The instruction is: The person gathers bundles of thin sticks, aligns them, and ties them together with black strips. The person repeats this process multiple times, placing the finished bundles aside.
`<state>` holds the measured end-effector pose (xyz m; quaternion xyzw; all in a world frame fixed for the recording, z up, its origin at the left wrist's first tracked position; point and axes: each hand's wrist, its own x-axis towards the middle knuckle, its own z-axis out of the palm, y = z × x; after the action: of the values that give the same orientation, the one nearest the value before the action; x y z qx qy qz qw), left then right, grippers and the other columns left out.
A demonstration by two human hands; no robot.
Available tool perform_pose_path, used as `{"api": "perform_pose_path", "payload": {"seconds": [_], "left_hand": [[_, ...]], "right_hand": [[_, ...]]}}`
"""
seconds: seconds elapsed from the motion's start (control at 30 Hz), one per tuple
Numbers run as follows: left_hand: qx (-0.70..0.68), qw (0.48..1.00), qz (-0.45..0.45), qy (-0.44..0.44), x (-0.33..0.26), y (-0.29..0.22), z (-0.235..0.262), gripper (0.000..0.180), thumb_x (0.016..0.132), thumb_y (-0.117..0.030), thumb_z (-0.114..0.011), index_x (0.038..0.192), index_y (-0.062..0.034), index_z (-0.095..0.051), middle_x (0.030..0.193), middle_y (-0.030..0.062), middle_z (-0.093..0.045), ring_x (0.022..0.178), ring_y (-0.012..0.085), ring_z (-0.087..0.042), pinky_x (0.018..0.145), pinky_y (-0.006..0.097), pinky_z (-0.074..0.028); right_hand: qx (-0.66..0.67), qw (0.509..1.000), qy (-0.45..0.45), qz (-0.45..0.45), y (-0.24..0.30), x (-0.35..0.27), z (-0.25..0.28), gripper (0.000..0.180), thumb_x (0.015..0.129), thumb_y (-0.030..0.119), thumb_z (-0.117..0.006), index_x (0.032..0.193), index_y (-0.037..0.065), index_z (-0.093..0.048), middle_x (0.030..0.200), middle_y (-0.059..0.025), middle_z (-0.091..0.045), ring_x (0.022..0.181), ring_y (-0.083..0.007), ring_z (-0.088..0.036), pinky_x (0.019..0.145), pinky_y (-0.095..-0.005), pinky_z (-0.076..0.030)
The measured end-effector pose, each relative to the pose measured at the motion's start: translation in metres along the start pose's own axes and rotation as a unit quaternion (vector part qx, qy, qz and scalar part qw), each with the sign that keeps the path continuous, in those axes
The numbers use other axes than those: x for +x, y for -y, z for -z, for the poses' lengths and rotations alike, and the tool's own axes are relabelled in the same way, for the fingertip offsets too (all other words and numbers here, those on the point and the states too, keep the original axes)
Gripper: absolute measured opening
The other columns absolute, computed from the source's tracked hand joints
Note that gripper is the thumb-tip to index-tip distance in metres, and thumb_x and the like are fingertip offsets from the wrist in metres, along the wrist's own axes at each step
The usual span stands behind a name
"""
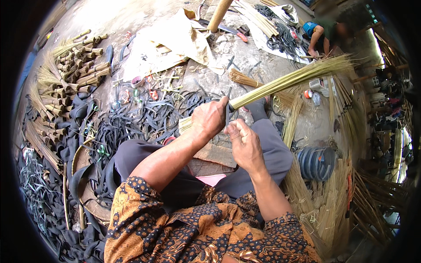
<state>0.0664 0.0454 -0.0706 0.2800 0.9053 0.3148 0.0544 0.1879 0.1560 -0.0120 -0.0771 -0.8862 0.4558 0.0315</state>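
A bundle of thin yellow-green broom bristles (289,81) slants from my lap up to the right, its loose tips fanning out at the far end. My left hand (209,117) is closed round the cut-end part, and the short butt ends (185,125) stick out behind it. A narrow black rubber strip (227,115) crosses the bundle just beside that hand. Just below the bundle, my right hand (245,147) is closed in a pinch at the strip's lower end. The strip's tip is hidden in those fingers.
Tied bristle bundles (87,65) pile up at the left. Black rubber strips (125,118) litter the floor near my knees. A red-handled knife (232,31) lies beside a pale sheet (162,44). Loose bristles and a ribbed grey cylinder (316,163) lie right. Another person (322,33) crouches far right.
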Motion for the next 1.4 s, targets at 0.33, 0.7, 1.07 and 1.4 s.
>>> {"api": "perform_pose_path", "payload": {"seconds": [0.33,0.7,1.07,1.4], "left_hand": [[-0.329,0.931,0.003,0.156,-0.001,-0.006,0.037,0.025,0.088,-0.021,-0.079,0.106,-0.0067,-0.071,0.082,0.0139,-0.071,0.078,0.0263,-0.069,0.076,0.04,-0.053],[-0.479,0.694,-0.033,0.536,-0.019,-0.029,0.062,0.026,0.094,-0.029,-0.081,0.089,-0.0069,-0.067,0.067,-0.0042,-0.057,0.055,0.0073,-0.053,0.049,0.025,-0.042],[-0.077,0.989,-0.043,0.118,-0.012,-0.019,0.027,0.033,0.093,-0.033,-0.072,0.096,-0.0012,-0.066,0.081,0.0245,-0.071,0.082,0.0439,-0.072,0.073,0.052,-0.056],[-0.015,0.997,-0.038,0.066,-0.012,-0.006,0.01,0.02,0.095,-0.024,-0.062,0.1,-0.0049,-0.061,0.081,0.0213,-0.072,0.076,0.0406,-0.073,0.065,0.051,-0.058]], "right_hand": [[-0.072,0.997,-0.026,0.015,-0.039,-0.034,0.047,0.02,0.108,0.024,-0.058,0.102,0.004,-0.062,0.084,-0.0137,-0.072,0.078,-0.0339,-0.074,0.069,-0.0401,-0.054],[-0.129,0.936,0.042,0.326,-0.048,0.023,0.06,0.014,0.094,0.011,-0.068,0.106,0.004,-0.068,0.091,-0.0088,-0.07,0.083,-0.0309,-0.07,0.075,-0.0424,-0.055],[-0.163,0.984,0.032,-0.058,0.029,0.031,0.065,0.026,0.1,0.025,-0.063,0.105,0.002,-0.073,0.078,-0.0201,-0.073,0.078,-0.0423,-0.071,0.074,-0.0486,-0.056],[0.097,0.988,0.073,-0.096,0.014,0.063,0.03,0.036,0.11,0.03,-0.054,0.098,-0.001,-0.068,0.072,-0.0075,-0.07,0.054,-0.0098,-0.063,0.054,-0.0247,-0.051]]}}
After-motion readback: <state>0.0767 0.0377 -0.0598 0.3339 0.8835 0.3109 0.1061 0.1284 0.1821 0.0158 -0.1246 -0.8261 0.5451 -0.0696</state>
